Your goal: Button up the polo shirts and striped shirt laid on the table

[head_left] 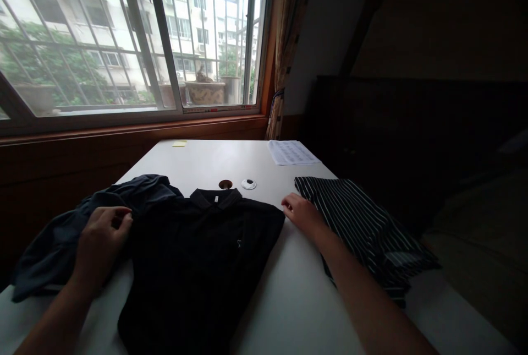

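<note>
A black polo shirt lies front up with its collar toward the window. My left hand is curled at the shirt's left shoulder edge, thumb and forefinger tips meeting on the dark cloth. At the opposite shoulder edge, my right hand pinches the fabric between thumb and fingers. Dark blue-grey clothing is bunched beneath and beyond my left hand. Just right of my right hand and forearm lies a black-and-white striped garment, loosely folded.
The white table carries yellow sticky notes and printed sheets at its far end. A cable hole and its white round cover are beyond the collar. A barred window and tied curtain stand behind.
</note>
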{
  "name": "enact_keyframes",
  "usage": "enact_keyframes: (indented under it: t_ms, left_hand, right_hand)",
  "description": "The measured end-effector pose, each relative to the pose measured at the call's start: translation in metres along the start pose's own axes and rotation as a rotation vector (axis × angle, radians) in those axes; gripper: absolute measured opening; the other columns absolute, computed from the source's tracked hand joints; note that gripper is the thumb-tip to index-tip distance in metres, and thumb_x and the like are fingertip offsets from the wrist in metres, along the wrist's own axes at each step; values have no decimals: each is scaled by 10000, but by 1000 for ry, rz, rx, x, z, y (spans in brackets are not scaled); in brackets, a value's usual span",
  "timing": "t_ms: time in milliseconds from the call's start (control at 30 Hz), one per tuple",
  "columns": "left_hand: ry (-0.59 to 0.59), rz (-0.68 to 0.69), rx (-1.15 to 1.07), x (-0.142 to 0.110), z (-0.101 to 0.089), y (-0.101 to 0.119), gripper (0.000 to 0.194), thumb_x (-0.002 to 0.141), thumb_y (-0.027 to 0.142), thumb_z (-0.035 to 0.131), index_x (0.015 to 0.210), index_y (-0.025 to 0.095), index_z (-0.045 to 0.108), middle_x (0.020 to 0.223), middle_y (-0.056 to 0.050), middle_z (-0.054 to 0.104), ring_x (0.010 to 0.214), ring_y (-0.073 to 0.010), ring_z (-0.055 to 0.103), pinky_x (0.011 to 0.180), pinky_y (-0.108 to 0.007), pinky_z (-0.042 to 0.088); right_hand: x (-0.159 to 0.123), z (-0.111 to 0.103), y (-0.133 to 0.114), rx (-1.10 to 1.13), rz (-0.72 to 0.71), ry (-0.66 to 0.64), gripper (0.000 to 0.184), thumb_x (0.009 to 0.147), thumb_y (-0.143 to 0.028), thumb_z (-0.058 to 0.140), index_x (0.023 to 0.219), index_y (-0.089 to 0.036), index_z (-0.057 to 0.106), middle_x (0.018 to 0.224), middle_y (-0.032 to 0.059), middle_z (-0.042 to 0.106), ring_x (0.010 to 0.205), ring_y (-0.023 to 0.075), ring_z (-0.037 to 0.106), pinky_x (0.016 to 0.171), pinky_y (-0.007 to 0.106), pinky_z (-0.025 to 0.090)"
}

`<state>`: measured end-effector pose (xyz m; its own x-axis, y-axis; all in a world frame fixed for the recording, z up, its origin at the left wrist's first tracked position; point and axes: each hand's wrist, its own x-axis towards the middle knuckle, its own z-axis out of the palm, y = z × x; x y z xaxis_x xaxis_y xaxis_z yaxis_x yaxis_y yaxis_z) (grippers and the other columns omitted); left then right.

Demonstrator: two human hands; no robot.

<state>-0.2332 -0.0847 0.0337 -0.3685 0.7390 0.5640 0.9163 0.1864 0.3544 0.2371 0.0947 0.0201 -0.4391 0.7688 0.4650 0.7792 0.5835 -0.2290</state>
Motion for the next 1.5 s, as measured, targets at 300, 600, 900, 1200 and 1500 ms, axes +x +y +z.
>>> enact_keyframes:
  t_ms: [300, 600, 900, 1200, 1500]
  left_hand:
    - [-382, 616, -312, -27, 27, 68, 212, 982, 270, 476, 1116, 260, 639, 1098, -53, 628, 1026, -214, 581, 882, -339, 504]
    - [-669, 677, -333, -42, 45, 83, 185, 989, 251, 492, 1108, 251, 634, 1147, -57, 626, 1065, -210, 579, 919, -345, 520]
    - [-607, 671, -230, -47, 67, 66, 382, 989, 275, 491, 1369, 299, 523, 1484, -37, 456, 1411, -273, 348, 1159, -513, 330]
    - [-620, 690, -194, -47, 58, 72, 447, 964, 369, 545, 1406, 390, 482, 1533, -3, 391, 1441, -347, 271, 1141, -600, 293]
    - [-679, 591, -285, -48, 54, 91, 275, 962, 371, 542, 1209, 357, 662, 1293, -44, 593, 1250, -311, 456, 1072, -541, 353]
  right_hand:
    - [-20, 6, -99, 569, -488, -367, 309, 835, -350, 743, 1115, -246, 664, 1123, 46, 635, 1030, 183, 590, 898, 301, 486]
    - [-27, 12, -100, 484, -484, -609, 289, 879, -437, 667, 748, -182, 702, 702, -4, 640, 630, 112, 567, 585, 224, 392]
    - [-18, -8, -83, 36, -220, -676, 268, 889, -438, 605, 811, -213, 728, 700, 25, 697, 629, 147, 597, 535, 251, 266]
    - [-19, -1, -88, -218, -115, -570, 318, 938, -465, 514, 874, -211, 695, 846, 87, 725, 771, 241, 684, 657, 288, 407]
    - [-22, 9, -101, 121, -513, -339, 116, 939, -261, 566, 949, -211, 670, 943, 50, 676, 862, 185, 606, 800, 302, 436]
